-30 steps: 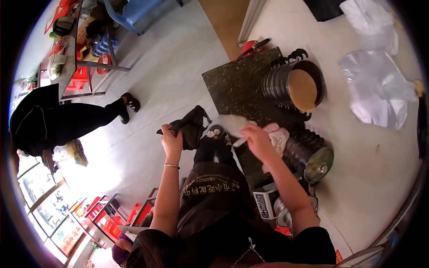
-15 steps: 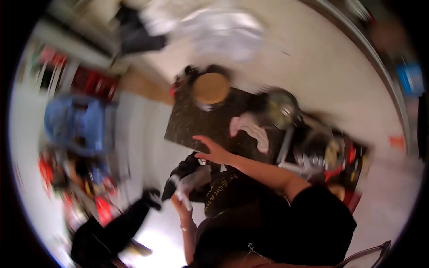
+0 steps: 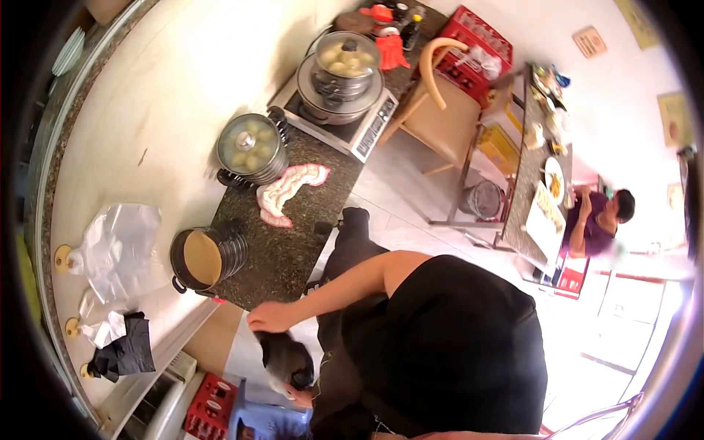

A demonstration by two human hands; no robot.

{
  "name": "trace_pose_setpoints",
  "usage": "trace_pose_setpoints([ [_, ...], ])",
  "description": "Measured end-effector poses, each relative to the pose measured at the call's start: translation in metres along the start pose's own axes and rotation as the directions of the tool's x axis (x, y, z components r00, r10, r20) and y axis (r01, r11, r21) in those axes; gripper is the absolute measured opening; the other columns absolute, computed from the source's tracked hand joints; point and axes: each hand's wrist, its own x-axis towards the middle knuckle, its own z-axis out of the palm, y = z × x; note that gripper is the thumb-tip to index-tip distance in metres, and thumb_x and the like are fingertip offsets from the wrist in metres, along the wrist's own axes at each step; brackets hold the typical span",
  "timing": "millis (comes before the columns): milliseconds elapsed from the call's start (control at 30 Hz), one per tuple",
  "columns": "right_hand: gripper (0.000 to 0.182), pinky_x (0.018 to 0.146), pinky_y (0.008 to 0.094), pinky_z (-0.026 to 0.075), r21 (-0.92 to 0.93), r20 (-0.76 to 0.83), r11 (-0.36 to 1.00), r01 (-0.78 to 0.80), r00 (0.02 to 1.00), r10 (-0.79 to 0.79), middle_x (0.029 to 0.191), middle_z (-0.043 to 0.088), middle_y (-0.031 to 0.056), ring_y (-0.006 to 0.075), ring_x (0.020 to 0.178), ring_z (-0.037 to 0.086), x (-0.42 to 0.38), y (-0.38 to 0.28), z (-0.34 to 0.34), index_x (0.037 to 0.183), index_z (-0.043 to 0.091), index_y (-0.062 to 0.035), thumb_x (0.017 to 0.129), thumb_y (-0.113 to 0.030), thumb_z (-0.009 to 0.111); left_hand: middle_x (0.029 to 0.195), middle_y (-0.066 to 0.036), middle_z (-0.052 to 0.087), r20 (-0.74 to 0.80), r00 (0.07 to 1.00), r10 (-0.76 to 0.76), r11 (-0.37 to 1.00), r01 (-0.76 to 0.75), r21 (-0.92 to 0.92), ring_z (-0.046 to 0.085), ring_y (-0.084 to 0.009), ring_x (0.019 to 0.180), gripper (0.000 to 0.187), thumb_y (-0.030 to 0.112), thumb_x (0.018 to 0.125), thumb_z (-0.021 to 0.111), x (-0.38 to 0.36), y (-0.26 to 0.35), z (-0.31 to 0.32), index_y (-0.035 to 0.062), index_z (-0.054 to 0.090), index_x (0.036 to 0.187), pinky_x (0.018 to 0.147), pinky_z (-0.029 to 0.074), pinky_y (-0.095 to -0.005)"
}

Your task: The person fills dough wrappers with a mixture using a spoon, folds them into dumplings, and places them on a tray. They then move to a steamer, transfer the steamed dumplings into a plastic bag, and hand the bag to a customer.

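In the head view a dark, bag-like item hangs between my two hands, low in front of my body beside the counter corner. My right hand is at its upper end, fingers curled down and closed on it. My left hand grips its lower end; a bit of whitish material shows there, and most of the fingers are hidden. Nearest to my right hand on the dark stone counter stands an uncovered pot with tan contents.
A pink-edged cloth and a glass-lidded pot sit on the counter. Beyond, stacked pots stand on a cooker. Bags hang on the wall, including a clear one. A chair and a person at a table are right.
My view has swung round, so the counter now lies at upper left. My right hand, spread and apart before, has come down onto the dark item that my left hand holds.
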Motion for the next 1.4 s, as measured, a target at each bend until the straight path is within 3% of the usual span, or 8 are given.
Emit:
trace_pose_setpoints([
  [67,0.029,0.072,0.0466,0.046,-0.015,0.170,0.991,0.136,0.977,-0.132,0.085,0.062,0.0188,0.0388,0.084,0.059,0.006,0.005,0.058,0.085,0.058,-0.0015,0.092,-0.029,0.050,0.129,-0.019,0.055,0.202,0.856,-0.476,0.629,0.492,-0.601,0.057,-0.0330,0.110,0.062,0.011,0.084,0.065,0.018,-0.020,-0.005,0.0005,0.041,0.141,0.097,0.042,-0.0455],
  [300,0.028,0.070,0.0475,0.049,-0.194,0.663,0.853,0.484,0.705,-0.250,0.083,0.066,0.0204,0.0384,0.083,0.063,0.043,-0.098,0.184,0.087,0.067,-0.0006,0.086,-0.025,0.055,0.124,-0.014,0.058,-0.230,0.954,0.190,0.574,-0.298,-0.763,0.058,-0.0269,0.105,0.063,0.002,0.081,0.066,0.087,0.079,-0.200,-0.0016,0.041,0.139,0.092,0.044,-0.0403],
  [567,0.026,0.072,0.0486,0.049,-0.216,0.801,0.650,0.729,0.513,-0.309,0.086,0.068,0.0173,0.0360,0.083,0.065,0.093,-0.214,0.178,0.092,0.069,-0.0066,0.083,-0.027,0.056,0.112,-0.009,0.058,-0.116,0.992,0.057,0.312,-0.128,-0.941,0.056,-0.0158,0.100,0.044,-0.001,0.086,0.065,0.148,0.043,-0.257,-0.0005,0.048,0.127,0.079,0.048,-0.0271],
  [633,0.030,0.077,0.0472,0.049,-0.148,0.838,0.709,0.689,0.469,-0.281,0.090,0.065,0.0176,0.0364,0.090,0.062,0.104,-0.238,0.158,0.098,0.065,-0.0051,0.083,-0.030,0.057,0.079,0.002,0.058,-0.053,0.998,-0.037,0.256,-0.042,-0.966,0.050,-0.0041,0.070,0.039,0.000,0.086,0.065,0.144,0.056,-0.287,0.0039,0.053,0.123,0.061,0.039,-0.0187],
  [867,0.019,0.074,0.0331,0.050,-0.300,0.301,0.718,0.628,0.776,-0.554,0.087,0.065,0.0098,0.0212,0.082,0.063,0.197,-0.382,0.110,0.097,0.066,-0.0055,0.087,-0.021,0.065,0.080,-0.007,0.064,0.042,0.985,-0.165,0.041,0.050,-0.998,0.059,-0.0114,0.067,0.046,-0.001,0.089,0.057,0.098,-0.001,-0.318,0.0009,0.042,0.132,0.063,0.050,-0.0252],
  [1100,0.019,0.071,0.0404,0.052,-0.784,-0.120,0.405,0.469,0.527,-0.842,0.086,0.068,0.0177,0.0333,0.081,0.066,0.361,-0.457,0.103,0.095,0.067,0.0016,0.082,-0.012,0.063,0.090,-0.012,0.065,0.026,0.922,-0.386,-0.093,-0.011,-0.996,0.063,-0.0164,0.078,0.051,-0.004,0.087,0.055,0.045,-0.047,-0.327,0.0044,0.037,0.135,0.068,0.056,-0.0309],
  [1167,0.021,0.072,0.0444,0.053,-0.930,-0.128,0.341,0.133,0.755,-0.643,0.088,0.068,0.0197,0.0369,0.084,0.066,0.378,-0.473,0.106,0.093,0.068,0.0035,0.079,-0.012,0.063,0.090,-0.013,0.065,0.014,0.899,-0.437,-0.121,-0.043,-0.992,0.063,-0.0171,0.078,0.051,-0.003,0.088,0.055,0.036,-0.051,-0.338,0.0037,0.037,0.134,0.069,0.056,-0.0316],
  [1400,0.020,0.072,0.0445,0.053,-0.895,-0.248,0.427,0.127,0.654,-0.714,0.085,0.067,0.0221,0.0397,0.081,0.066,0.400,-0.478,0.105,0.087,0.066,0.0022,0.082,-0.017,0.061,0.101,-0.017,0.064,-0.028,0.884,-0.467,-0.198,-0.136,-0.971,0.065,-0.0237,0.083,0.057,0.006,0.090,0.055,0.030,-0.060,-0.369,0.0021,0.029,0.140,0.083,0.052,-0.0359],
])
